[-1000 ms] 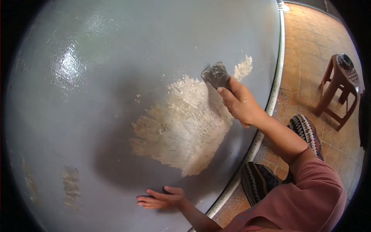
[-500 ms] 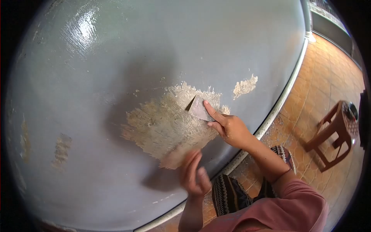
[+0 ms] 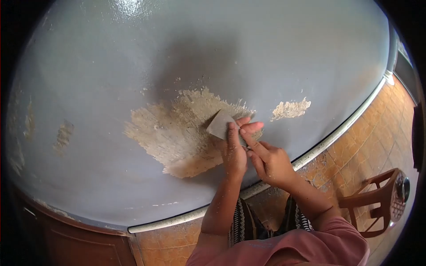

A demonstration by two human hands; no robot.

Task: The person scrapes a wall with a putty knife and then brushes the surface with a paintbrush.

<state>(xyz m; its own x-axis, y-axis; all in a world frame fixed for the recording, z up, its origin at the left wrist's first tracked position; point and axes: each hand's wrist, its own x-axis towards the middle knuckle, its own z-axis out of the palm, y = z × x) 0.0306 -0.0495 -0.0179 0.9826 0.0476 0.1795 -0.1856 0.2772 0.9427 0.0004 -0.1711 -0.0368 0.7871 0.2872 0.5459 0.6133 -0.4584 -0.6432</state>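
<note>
A flat scraper (image 3: 220,126) with a wide pale blade is in front of a large scraped patch (image 3: 173,146) on the grey painted wall (image 3: 306,57). My left hand (image 3: 235,155) grips the blade, its thumb along the front and its fingers showing past the far side. Close against it, my right hand (image 3: 274,165) is closed round the scraper's lower end, with the index finger stretched along it. Most of the handle is hidden by the hands. The patch has ragged edges and a rough beige surface.
Smaller bare patches lie to the right (image 3: 290,109) and left (image 3: 63,134). A pale pipe (image 3: 341,122) runs along the wall's foot above orange floor tiles (image 3: 355,146) with flakes on them. A brown plastic stool (image 3: 377,204) stands at right, a brown wooden panel (image 3: 80,241) at lower left.
My left hand has risen from below the patch to take hold of the blade beside my right hand. The scraper has turned slightly, and the whole view has shifted.
</note>
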